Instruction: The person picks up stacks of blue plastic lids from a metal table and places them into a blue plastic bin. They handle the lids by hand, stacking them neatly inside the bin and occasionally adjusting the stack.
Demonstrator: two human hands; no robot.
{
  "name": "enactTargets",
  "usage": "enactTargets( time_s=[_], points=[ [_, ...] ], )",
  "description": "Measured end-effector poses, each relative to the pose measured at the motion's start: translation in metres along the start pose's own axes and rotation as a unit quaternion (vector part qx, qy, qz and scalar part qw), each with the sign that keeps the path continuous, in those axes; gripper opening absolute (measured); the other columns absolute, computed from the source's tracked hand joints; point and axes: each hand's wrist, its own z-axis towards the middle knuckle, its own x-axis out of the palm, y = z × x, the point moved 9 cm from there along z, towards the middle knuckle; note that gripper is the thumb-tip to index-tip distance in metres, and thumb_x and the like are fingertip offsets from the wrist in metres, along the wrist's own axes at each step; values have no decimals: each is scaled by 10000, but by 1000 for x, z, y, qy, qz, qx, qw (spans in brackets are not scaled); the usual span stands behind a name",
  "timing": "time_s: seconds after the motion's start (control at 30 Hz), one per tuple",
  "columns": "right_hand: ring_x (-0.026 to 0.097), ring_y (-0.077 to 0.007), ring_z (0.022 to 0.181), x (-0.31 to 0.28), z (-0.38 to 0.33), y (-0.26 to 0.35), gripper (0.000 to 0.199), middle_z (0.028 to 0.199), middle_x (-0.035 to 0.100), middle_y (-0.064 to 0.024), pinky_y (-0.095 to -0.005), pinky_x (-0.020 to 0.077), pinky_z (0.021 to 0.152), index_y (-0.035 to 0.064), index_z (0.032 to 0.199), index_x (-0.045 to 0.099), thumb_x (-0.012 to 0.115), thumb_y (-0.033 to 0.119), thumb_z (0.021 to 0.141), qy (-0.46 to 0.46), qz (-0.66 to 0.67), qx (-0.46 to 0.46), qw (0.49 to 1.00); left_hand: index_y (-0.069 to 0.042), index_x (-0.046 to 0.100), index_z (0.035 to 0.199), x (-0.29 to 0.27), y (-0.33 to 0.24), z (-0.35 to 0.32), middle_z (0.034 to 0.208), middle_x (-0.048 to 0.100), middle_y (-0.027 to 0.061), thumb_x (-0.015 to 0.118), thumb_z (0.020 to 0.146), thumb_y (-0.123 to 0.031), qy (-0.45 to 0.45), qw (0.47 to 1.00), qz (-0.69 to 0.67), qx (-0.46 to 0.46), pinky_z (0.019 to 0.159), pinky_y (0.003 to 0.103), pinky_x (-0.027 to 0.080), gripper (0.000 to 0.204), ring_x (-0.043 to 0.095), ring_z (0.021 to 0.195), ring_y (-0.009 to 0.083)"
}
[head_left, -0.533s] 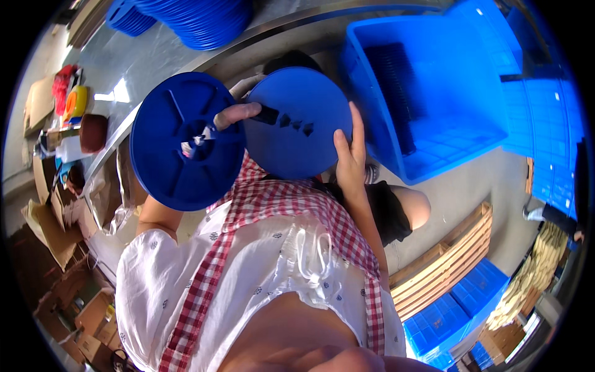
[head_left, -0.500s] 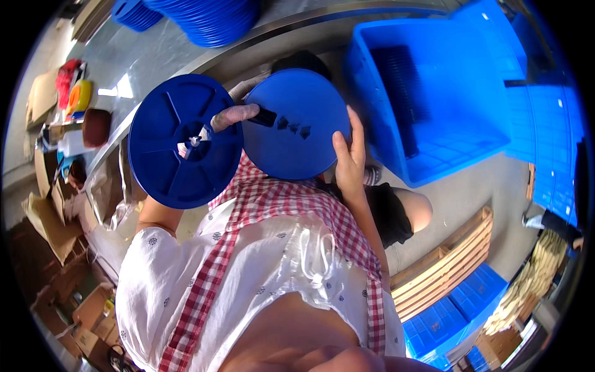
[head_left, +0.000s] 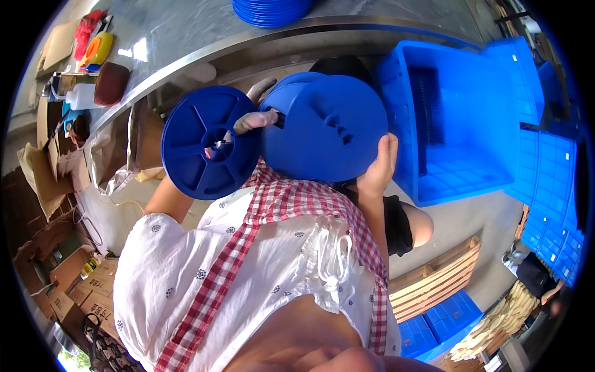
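A dark blue spoked reel flange (head_left: 193, 115) stands in front of my left forearm, and parts of the hand show through its centre hole. My left hand (head_left: 257, 118), in soiled light finger coverings, pinches the left part of a smooth blue disc (head_left: 288, 84) by a dark slot. Overlapping that disc, a second smooth blue disc (head_left: 334, 139) with several small dark cutouts or marks sits to the right. My right hand (head_left: 381, 161), bare, grips its lower right edge. Both hands are held in front of my checked apron; what lies behind the discs is hidden.
A stack of blue discs (head_left: 273, 12) stands on the metal table (head_left: 192, 37). To the right is an open blue crate (head_left: 474, 142). A wooden pallet (head_left: 440, 266) and blue boxes (head_left: 443, 322) lie at lower right. Another person (head_left: 539, 279) is at the far right.
The smooth discs have spread apart: the one in my right hand has shifted right, and another now shows behind it. The view has shifted too, and the flange appears further right.
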Motion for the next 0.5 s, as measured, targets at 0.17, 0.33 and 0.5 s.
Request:
enactTargets(
  time_s=[0.17, 0.33, 0.5],
  points=[
    [588, -197, 982, -43, 23, -12, 293, 1070, 596, -80, -330, 494, 842, 58, 1129, 544, 434, 299, 1004, -96, 100, 52, 989, -12, 343, 1417, -2, 14, 13, 1331, 486, 178, 809, 626, -445, 34, 999, -4, -22, 1061, 464, 371, 1015, 460, 1251, 353],
    [563, -248, 1107, -44, 56, 63, 332, 1212, 565, -118, -376, 474, 938, 28, 1237, 503, 419, 241, 996, -50, 135, 3, 990, -4, 418, 1346, 7, 9, 1, 1239, 552, 154, 792, 686, -284, 58, 995, -80, -6, 989, 390, 433, 808, 545, 1140, 262],
    [488, -245, 1231, 128, 44, 103, 475, 1365, 481, -139, -350, 390, 1024, 7, 1390, 415, 450, 71, 921, 174, -15, 22, 984, 3, 472, 1277, -7, 6, -15, 1174, 579, 136, 760, 708, -215, 15, 1000, -15, 1, 926, 359, 452, 674, 561, 1073, 227]
  ],
)
